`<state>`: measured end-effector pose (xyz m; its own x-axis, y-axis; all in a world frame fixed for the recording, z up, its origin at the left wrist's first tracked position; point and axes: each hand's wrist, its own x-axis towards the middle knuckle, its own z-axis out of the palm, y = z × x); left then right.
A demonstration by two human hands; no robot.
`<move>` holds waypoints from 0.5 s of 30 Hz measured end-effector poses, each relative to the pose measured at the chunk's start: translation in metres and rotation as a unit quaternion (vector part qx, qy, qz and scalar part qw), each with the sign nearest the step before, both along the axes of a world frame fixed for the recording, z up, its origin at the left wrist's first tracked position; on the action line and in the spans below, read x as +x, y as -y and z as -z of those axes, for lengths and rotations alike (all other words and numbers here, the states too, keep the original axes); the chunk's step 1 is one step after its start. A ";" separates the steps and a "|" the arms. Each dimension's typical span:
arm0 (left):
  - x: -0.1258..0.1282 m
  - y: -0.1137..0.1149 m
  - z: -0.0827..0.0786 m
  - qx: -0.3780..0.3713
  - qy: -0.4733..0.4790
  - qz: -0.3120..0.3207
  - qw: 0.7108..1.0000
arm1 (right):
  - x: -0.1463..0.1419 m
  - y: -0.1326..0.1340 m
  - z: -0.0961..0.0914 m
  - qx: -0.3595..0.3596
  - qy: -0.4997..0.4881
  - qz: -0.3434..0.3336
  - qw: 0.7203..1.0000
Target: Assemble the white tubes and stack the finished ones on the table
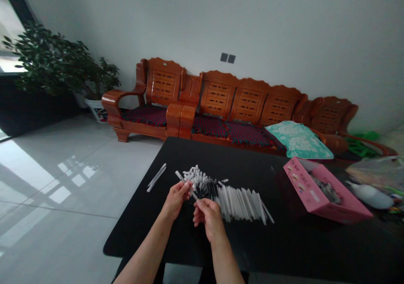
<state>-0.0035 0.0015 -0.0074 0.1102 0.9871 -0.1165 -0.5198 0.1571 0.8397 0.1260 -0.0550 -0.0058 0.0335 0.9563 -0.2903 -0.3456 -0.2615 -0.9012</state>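
Observation:
Over the black table, my left hand [177, 199] pinches a slim whitish tube [179, 176] near its middle. My right hand [208, 217] has its thumb and fingers closed on the lower end of the same tube, so it slants between both hands. Just beyond the hands lies a heap of short white caps [195, 173]. Beside it are thin black stems [208, 188], partly hidden by my right hand. A row of long translucent white tubes [241, 204] lies right of my right hand. Left of my left hand, a few slim white sticks [157, 177] lie together.
A pink open box [315, 195] with greyish small things inside stands at the right on the black table [139, 216]. Behind it are a plastic bag [378, 170] and a white bottle-like thing [372, 195]. A wooden sofa [249, 99] runs beyond the table; a potted plant [63, 65] stands left.

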 end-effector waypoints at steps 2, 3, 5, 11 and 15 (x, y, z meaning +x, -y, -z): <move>0.000 0.001 0.002 -0.001 -0.005 0.001 1.000 | -0.001 0.001 0.003 -0.003 0.002 0.006 1.000; 0.000 0.001 0.003 -0.002 -0.007 0.003 1.000 | -0.001 0.002 0.004 -0.008 -0.001 0.002 1.000; 0.000 0.003 0.004 -0.005 -0.011 0.006 1.000 | -0.001 0.004 0.006 -0.014 -0.012 -0.011 1.000; 0.001 0.006 0.005 -0.019 -0.017 0.009 1.000 | 0.002 0.004 0.006 0.005 0.028 -0.003 1.000; 0.002 0.005 0.004 -0.037 0.007 0.008 0.999 | 0.004 0.005 0.004 -0.002 0.016 -0.021 1.000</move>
